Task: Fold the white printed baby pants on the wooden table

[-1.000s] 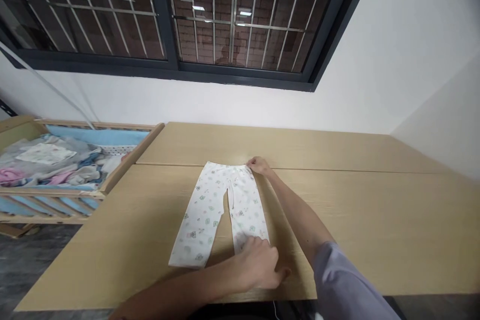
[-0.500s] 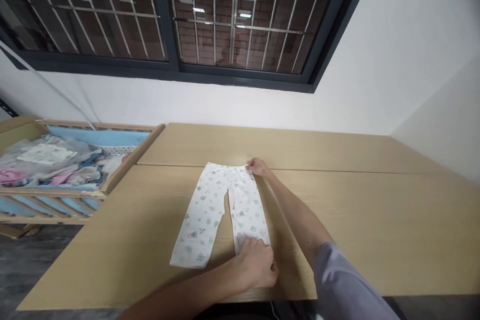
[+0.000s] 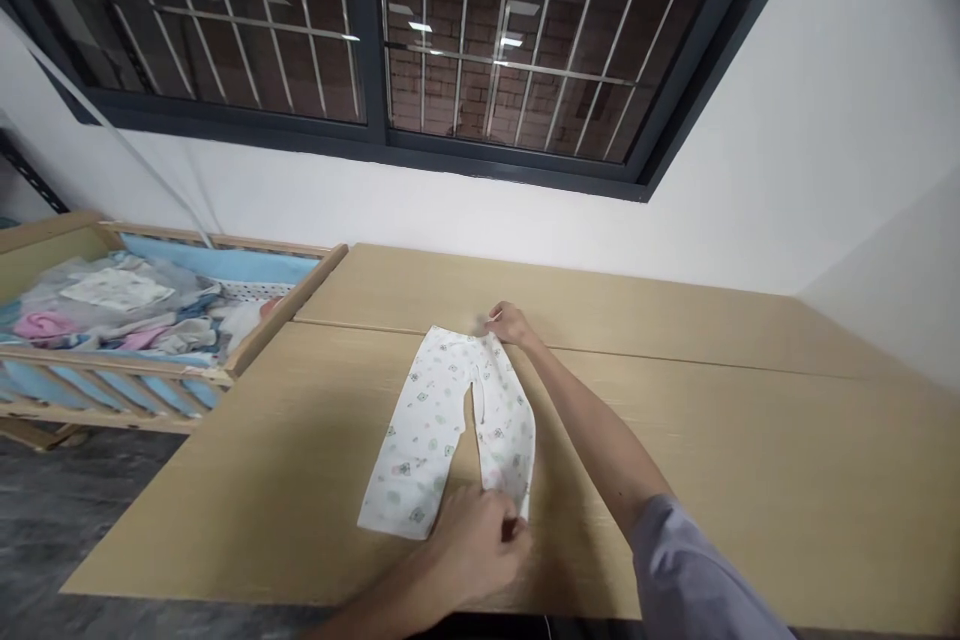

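Pale wooden table (image 3: 247, 480) beneath a barred window (image 3: 517, 50) carries white printed baby trousers (image 3: 427, 430), lying flat between both hands. Fingers (image 3: 501, 318) of the right hand (image 3: 511, 323) pinch the far waistband corner, while those of the left hand (image 3: 472, 550) clench the near cuff. Well left of the fingers, a slatted wooden crate (image 3: 285, 310) holds heaped clothes (image 3: 127, 315).
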Available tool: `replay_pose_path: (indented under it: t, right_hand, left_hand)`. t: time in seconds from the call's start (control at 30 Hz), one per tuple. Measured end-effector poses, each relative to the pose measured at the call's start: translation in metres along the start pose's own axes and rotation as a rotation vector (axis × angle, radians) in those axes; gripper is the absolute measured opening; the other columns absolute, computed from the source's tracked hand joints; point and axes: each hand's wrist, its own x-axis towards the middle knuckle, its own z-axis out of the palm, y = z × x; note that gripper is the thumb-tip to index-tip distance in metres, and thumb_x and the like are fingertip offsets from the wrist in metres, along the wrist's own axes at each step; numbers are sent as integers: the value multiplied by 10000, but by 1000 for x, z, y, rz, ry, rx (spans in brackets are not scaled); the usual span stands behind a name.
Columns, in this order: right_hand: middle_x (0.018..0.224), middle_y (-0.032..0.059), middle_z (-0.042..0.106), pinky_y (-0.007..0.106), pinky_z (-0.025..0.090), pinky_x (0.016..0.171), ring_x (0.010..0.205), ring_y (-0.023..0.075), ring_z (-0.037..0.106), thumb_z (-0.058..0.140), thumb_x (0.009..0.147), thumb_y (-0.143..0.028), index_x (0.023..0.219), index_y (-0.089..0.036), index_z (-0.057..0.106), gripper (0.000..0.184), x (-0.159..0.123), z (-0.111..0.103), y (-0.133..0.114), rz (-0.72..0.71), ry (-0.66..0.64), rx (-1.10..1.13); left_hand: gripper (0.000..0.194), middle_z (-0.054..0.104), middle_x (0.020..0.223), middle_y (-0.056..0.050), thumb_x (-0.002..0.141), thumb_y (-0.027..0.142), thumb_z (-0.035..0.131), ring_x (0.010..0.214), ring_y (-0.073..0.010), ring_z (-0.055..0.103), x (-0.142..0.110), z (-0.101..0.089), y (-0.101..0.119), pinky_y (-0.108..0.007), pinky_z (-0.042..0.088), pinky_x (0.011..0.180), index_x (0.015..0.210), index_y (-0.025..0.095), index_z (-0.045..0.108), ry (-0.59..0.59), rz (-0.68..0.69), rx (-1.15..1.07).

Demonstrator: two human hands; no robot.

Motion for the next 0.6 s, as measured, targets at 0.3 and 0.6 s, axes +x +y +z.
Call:
replay_pose_path:
  t: [0.3,0.6]
  right_hand:
    - [899,35,712,257,443,715,842,190,644,668,794,-253,1023,-218,594,243,3,52,-54,-30,-35,23]
    - [981,64,705,318,424,883,1005,234,635,645,820,-219,1021,-227,569,215,5,103,-89,-6,-20,-51]
  left_hand:
    - [350,663,685,-6,945,308,427,715,-167,602,-66,-25,-58,-277,341,628,629,216,546,183,-349,-84]
    - [345,685,692,-30,948,264,422,728,-192,658,-80,-31,-96,-295,299,629,664,203,610,188,-527,54]
